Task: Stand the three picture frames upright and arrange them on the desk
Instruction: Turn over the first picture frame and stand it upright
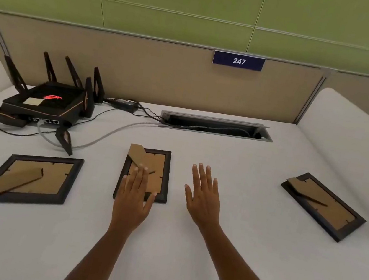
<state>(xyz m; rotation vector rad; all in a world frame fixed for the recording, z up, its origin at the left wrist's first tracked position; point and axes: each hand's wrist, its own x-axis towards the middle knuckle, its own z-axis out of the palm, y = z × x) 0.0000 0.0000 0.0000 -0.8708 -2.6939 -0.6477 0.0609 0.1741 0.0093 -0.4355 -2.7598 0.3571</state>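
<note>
Three dark picture frames lie face down on the white desk (210,251), each showing a brown cardboard back and a stand flap. The left frame (53,175) lies near the desk's left side. The middle frame (159,174) lies in front of me, and my left hand (133,197) is spread flat over its lower left part, fingers apart. My right hand (204,195) hovers open over bare desk just right of that frame, holding nothing. The right frame (326,209) lies at an angle far to the right, apart from both hands.
A black router (47,102) with several antennas sits at the back left, its cables (118,130) running across the desk into a cable slot (216,126). A beige partition with a "247" sign (238,61) closes the back. White side panels flank the desk.
</note>
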